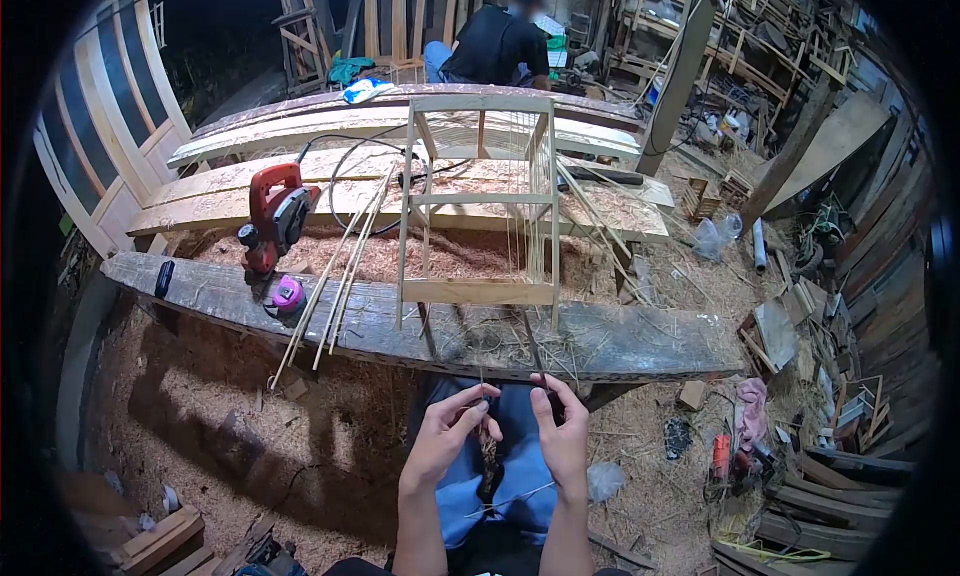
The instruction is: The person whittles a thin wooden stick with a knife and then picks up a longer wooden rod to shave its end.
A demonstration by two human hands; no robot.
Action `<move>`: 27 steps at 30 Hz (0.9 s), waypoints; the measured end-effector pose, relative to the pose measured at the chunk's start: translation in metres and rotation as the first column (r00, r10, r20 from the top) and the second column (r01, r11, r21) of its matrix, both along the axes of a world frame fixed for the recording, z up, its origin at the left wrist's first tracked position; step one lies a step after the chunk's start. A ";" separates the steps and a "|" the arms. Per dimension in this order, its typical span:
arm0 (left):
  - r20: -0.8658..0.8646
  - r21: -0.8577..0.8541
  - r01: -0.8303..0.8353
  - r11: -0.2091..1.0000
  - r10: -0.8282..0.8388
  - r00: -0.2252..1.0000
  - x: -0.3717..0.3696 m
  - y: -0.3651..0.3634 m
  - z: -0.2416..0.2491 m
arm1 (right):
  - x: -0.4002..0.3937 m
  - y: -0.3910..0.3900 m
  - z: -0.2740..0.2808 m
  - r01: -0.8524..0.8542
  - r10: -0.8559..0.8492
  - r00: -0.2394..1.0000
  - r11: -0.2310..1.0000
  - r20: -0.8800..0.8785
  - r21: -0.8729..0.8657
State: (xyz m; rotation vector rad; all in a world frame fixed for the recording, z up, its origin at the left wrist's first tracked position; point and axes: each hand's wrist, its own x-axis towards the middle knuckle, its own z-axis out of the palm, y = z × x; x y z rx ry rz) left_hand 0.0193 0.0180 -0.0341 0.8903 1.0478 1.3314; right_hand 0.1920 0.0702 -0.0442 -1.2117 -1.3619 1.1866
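My left hand [450, 428] is closed in a pinch over my lap, a thin stick [482, 378] poking up by its fingertips. My right hand [563, 434] is beside it, thumb and index finger brought together; what lies between them is too small to make out. Just beyond both hands, a light wooden cage frame [480, 293] with thin upright strips on its right side stands at the worn plank bench [640, 344]. A pale thin strip [515, 497] lies across my lap.
On the bench's left are a red power planer [268, 211], a pink-and-black tape measure [287, 294] and long thin wood strips [347, 271]. Wide boards [345, 181] lie behind. A person [492, 46] sits at the back. Shavings cover the floor; a red power tool [721, 456] lies right.
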 end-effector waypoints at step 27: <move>-0.728 0.286 -0.296 0.911 0.407 0.551 0.150 0.115 -0.017 | 0.085 0.045 -0.008 0.610 -0.610 0.783 0.791 -0.121 -0.036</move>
